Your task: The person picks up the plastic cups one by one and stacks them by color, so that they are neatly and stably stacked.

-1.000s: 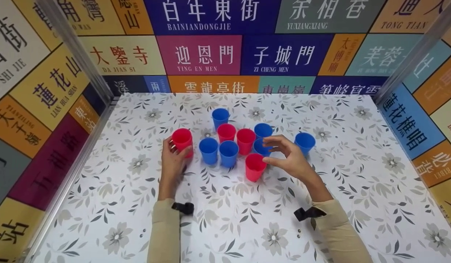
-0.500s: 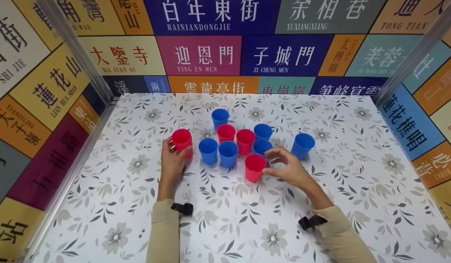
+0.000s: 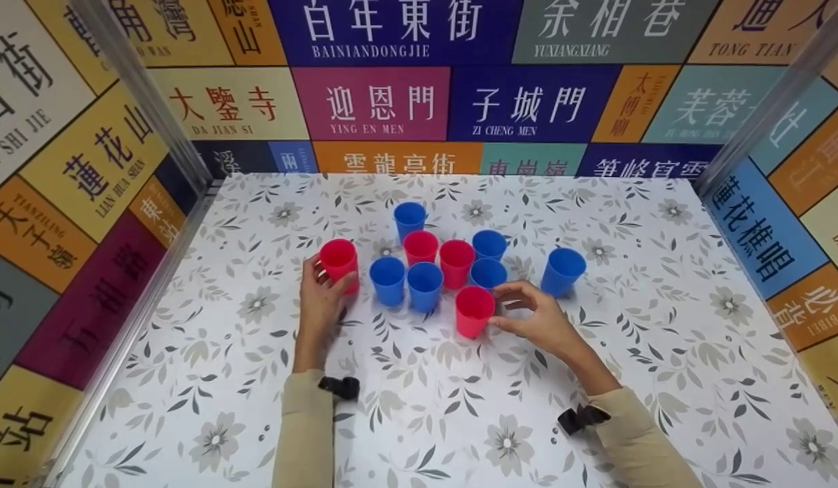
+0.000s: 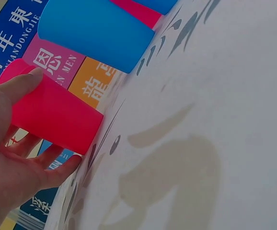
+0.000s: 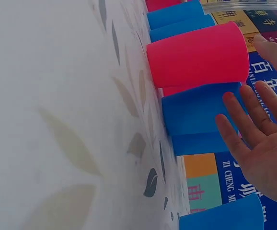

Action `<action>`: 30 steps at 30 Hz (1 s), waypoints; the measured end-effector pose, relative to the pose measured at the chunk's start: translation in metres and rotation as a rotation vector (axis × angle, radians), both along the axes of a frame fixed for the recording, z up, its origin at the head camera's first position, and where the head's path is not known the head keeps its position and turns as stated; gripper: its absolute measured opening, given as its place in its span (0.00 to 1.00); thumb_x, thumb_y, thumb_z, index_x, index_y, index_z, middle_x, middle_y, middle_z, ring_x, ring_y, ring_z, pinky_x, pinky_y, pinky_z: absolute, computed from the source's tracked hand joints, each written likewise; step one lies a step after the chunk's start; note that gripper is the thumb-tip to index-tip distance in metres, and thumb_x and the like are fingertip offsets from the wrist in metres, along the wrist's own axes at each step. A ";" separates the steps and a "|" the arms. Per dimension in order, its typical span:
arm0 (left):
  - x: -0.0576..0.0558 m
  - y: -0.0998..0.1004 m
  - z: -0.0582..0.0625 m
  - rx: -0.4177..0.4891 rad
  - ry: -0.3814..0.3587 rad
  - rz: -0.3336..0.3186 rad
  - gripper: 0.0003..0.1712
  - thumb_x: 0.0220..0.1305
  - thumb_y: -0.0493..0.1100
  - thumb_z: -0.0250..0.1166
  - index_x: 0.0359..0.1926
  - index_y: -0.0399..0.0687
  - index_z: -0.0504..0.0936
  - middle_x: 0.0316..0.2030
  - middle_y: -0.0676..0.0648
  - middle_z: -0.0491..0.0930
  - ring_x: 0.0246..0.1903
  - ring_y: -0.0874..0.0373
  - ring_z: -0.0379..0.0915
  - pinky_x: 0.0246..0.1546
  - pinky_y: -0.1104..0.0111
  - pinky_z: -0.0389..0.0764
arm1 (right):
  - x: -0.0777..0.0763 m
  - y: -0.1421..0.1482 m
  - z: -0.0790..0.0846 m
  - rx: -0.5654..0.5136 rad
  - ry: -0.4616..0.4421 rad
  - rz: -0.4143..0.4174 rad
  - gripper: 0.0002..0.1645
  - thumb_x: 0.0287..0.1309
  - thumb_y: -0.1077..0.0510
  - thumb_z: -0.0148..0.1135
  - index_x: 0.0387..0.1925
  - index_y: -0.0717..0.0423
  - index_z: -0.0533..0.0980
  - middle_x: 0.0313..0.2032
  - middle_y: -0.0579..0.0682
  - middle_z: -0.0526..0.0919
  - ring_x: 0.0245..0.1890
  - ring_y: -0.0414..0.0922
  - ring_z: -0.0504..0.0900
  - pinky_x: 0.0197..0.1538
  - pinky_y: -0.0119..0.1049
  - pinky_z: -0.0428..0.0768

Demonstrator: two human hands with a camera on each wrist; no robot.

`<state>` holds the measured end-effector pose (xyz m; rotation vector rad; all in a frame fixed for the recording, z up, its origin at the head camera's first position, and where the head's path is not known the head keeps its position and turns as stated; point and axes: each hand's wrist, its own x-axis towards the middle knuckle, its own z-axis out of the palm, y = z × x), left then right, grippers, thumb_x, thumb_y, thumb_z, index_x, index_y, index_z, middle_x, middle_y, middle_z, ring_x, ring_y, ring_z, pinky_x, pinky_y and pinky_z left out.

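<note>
At the left of the group, my left hand (image 3: 319, 298) holds a red cup (image 3: 341, 263), thumb on the near side and fingers behind. In the left wrist view, the thumb lies on this red cup (image 4: 57, 112) near its rim. My right hand (image 3: 544, 324) is beside the front red cup (image 3: 474, 313), fingers loosely bent and spread. The right wrist view shows the hand (image 5: 268, 129) with nothing in its grasp; its fingers overlap a blue cup (image 5: 201, 108) behind. In the head view, whether the thumb touches the front red cup cannot be told.
Two blue cups (image 3: 388, 281) stand in the middle, with red cups (image 3: 457, 263) behind. A blue cup (image 3: 409, 220) is at the back, two blue cups (image 3: 489, 271) right of centre, another blue cup (image 3: 564, 272) far right. Sign-printed panels (image 3: 378, 102) border the floral table (image 3: 419, 407).
My right hand has come down and slightly right, from over the blue cups to beside the front red cup. The far-right blue cup has shifted slightly nearer. My left hand stays put.
</note>
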<state>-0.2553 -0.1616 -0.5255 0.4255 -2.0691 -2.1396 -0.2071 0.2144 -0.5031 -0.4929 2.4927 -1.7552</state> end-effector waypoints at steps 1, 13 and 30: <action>0.000 0.000 0.000 -0.008 0.007 0.000 0.41 0.59 0.37 0.73 0.69 0.55 0.64 0.66 0.44 0.70 0.65 0.49 0.69 0.67 0.59 0.74 | 0.000 0.000 -0.001 0.003 -0.001 0.003 0.32 0.49 0.61 0.77 0.57 0.59 0.77 0.53 0.56 0.83 0.54 0.55 0.81 0.62 0.48 0.80; -0.002 0.001 -0.001 0.046 0.013 -0.003 0.41 0.58 0.35 0.73 0.69 0.54 0.64 0.65 0.44 0.70 0.64 0.49 0.70 0.66 0.59 0.75 | -0.006 -0.002 -0.006 0.094 -0.156 0.092 0.43 0.50 0.52 0.78 0.67 0.54 0.72 0.60 0.56 0.80 0.58 0.55 0.80 0.65 0.53 0.77; -0.001 -0.001 -0.001 -0.005 0.010 -0.014 0.43 0.58 0.38 0.73 0.71 0.53 0.62 0.67 0.43 0.69 0.66 0.48 0.67 0.68 0.57 0.73 | -0.013 -0.016 -0.004 0.061 -0.225 0.132 0.45 0.50 0.52 0.78 0.68 0.55 0.69 0.58 0.58 0.81 0.58 0.54 0.80 0.65 0.53 0.77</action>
